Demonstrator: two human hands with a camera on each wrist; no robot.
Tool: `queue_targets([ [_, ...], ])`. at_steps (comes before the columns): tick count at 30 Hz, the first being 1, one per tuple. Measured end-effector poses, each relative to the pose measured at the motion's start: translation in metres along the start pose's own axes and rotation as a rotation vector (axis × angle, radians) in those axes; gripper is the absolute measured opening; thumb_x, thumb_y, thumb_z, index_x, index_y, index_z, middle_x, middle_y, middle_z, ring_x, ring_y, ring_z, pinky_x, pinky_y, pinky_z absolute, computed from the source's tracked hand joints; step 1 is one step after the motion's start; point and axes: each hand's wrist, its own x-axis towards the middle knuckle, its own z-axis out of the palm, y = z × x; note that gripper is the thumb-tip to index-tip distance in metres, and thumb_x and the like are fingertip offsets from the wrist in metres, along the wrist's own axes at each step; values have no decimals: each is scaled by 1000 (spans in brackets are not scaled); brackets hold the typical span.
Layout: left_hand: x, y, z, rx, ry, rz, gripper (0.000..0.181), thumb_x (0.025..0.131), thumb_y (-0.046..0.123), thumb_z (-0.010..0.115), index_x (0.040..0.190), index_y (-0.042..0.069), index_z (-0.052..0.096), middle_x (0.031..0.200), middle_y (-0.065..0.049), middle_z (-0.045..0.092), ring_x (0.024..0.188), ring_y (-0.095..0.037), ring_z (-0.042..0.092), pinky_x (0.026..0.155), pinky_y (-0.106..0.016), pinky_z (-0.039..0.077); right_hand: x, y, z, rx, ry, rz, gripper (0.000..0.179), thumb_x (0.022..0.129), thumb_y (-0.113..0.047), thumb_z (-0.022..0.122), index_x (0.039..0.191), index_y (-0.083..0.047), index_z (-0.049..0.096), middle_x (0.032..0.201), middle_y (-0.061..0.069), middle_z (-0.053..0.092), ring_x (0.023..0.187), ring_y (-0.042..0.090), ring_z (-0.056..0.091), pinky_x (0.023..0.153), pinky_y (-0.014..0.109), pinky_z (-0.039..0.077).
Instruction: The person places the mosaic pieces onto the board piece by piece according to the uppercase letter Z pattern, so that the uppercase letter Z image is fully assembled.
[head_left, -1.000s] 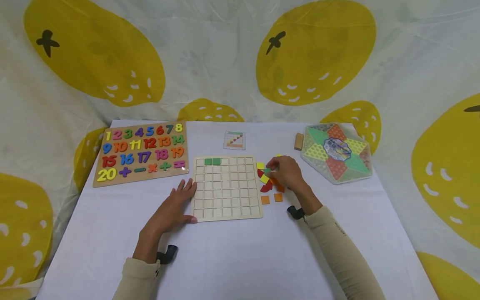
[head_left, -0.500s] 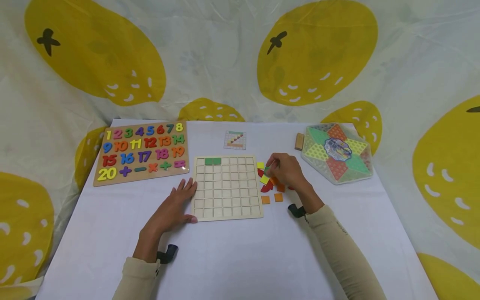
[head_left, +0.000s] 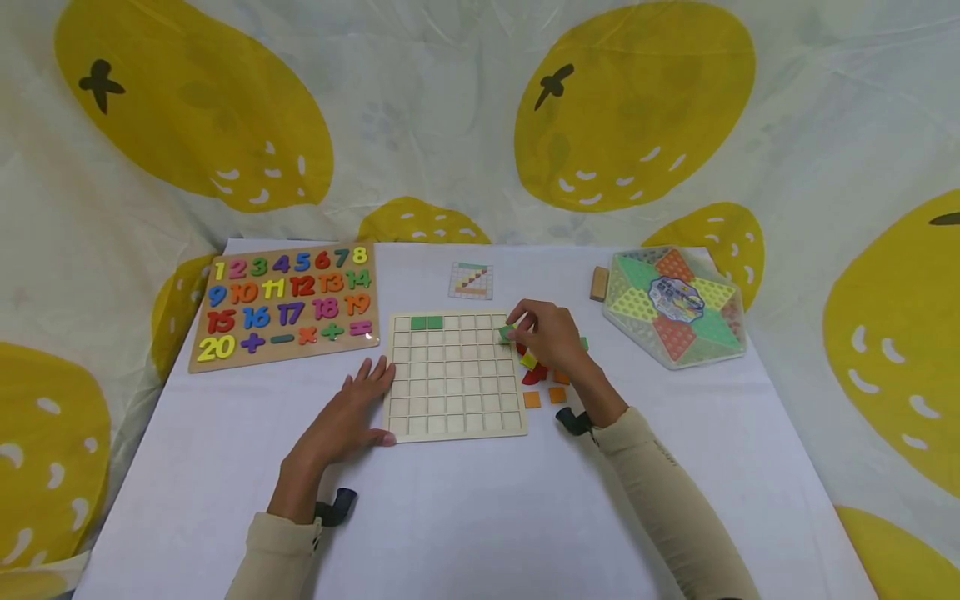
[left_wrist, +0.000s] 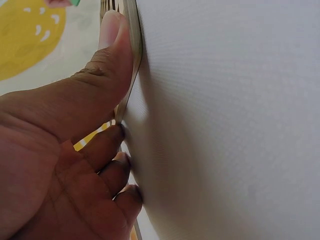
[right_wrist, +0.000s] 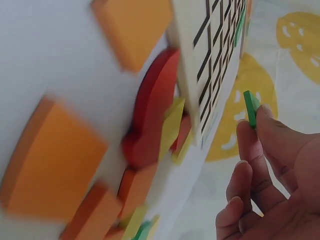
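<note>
A wooden grid board (head_left: 453,379) lies on the white table, with two green square tiles (head_left: 427,322) set side by side in its top row. My left hand (head_left: 345,417) rests at the board's left edge, fingers spread; in the left wrist view the thumb (left_wrist: 117,45) touches the rim. Between thumb and forefinger my right hand (head_left: 551,333) pinches another green tile (right_wrist: 251,107), held above the board's top right corner. Beneath that hand lies a pile of red, yellow, orange and green pieces, among them a red curved piece (right_wrist: 155,110) and an orange square (head_left: 532,400).
Behind the board lies a small pattern card (head_left: 471,281). A number puzzle board (head_left: 285,304) is at the left. At the right are a small wooden block (head_left: 599,283) and a hexagonal game box (head_left: 675,307) with a coloured star.
My right hand has lifted the green tile from the pile and moved left with it to the board's top right corner. The left hand stays at the board's edge.
</note>
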Motion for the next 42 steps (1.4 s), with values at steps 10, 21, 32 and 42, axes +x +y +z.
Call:
queue_targets([
  [10,0,1,-1,-2,-8,-9,117,73,21,97,167,9,30,177,-14,19,166,-41,10,133,-63,14,17,-17,26,43,15,-42,12,96,-24,81,103,-18,73,85,2,72,71,22,61,59,32,47],
  [21,1,-1,1,-9,-15,-17,118,72,20,98,167,9,30,177,-13,18,167,-41,8,133,-63,14,44,-37,53,-1,-32,-18,11,96,-25,81,101,-19,74,87,0,73,78,22,68,61,33,51],
  [32,1,0,0,-4,-5,-6,117,72,21,98,167,8,30,177,-14,19,166,-42,10,133,-63,15,57,-51,69,-84,-52,43,10,97,-25,80,102,-20,72,89,-1,71,80,20,66,65,33,52],
  [42,0,1,-1,-9,-4,-1,116,73,21,97,167,8,31,177,-15,20,166,-42,10,133,-64,14,56,-54,63,-99,-91,38,12,96,-22,80,107,-18,77,93,1,72,85,20,66,68,34,52],
])
